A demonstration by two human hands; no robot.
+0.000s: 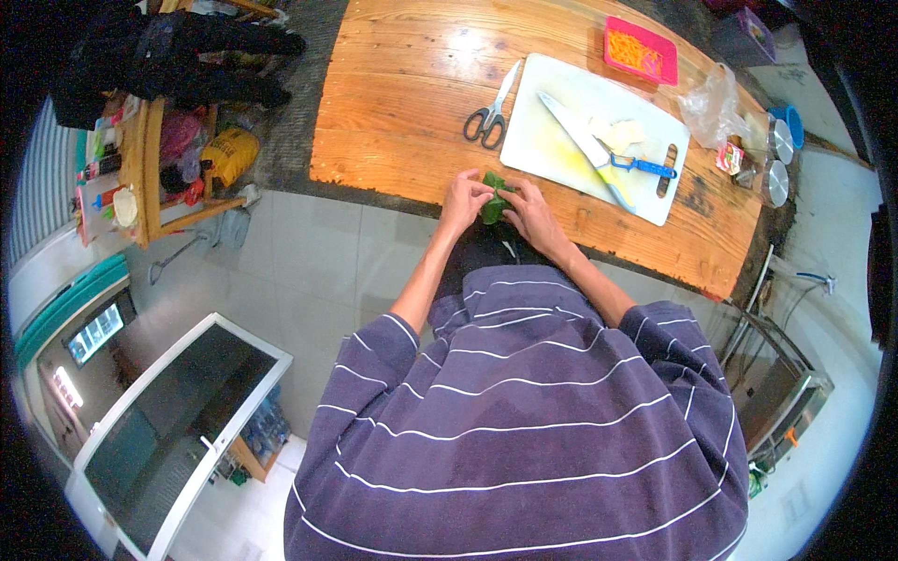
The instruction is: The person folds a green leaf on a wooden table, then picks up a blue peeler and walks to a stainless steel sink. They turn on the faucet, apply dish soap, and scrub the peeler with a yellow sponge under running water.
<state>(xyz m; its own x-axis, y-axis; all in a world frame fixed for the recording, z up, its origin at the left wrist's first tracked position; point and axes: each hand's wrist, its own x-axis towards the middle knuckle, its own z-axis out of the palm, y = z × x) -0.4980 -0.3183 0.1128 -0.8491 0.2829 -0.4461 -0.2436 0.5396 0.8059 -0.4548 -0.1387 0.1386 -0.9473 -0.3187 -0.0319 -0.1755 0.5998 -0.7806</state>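
Between my two hands is a green leaf (494, 207), held at the near edge of the wooden table (407, 105). My left hand (464, 200) pinches it from the left with thumb and fingertips. From the right, my right hand (531, 212) grips the same leaf, its fingers bent over it. Just beyond my hands lie black-handled scissors (486, 123), blades pointing away. To their right, a white cutting board (537, 130) bears a kitchen knife (572, 127) with a yellow and grey handle, a blue-handled peeler (644, 166) and pale peeled pieces (620, 135).
At the far right stands a pink tray (668, 69) of orange shreds. A clear plastic bag (712, 105), a red packet (729, 159) and jars with metal lids (774, 184) line the right edge. Left of the table is a wooden shelf (145, 168); a white-framed door (184, 343) is lower left.
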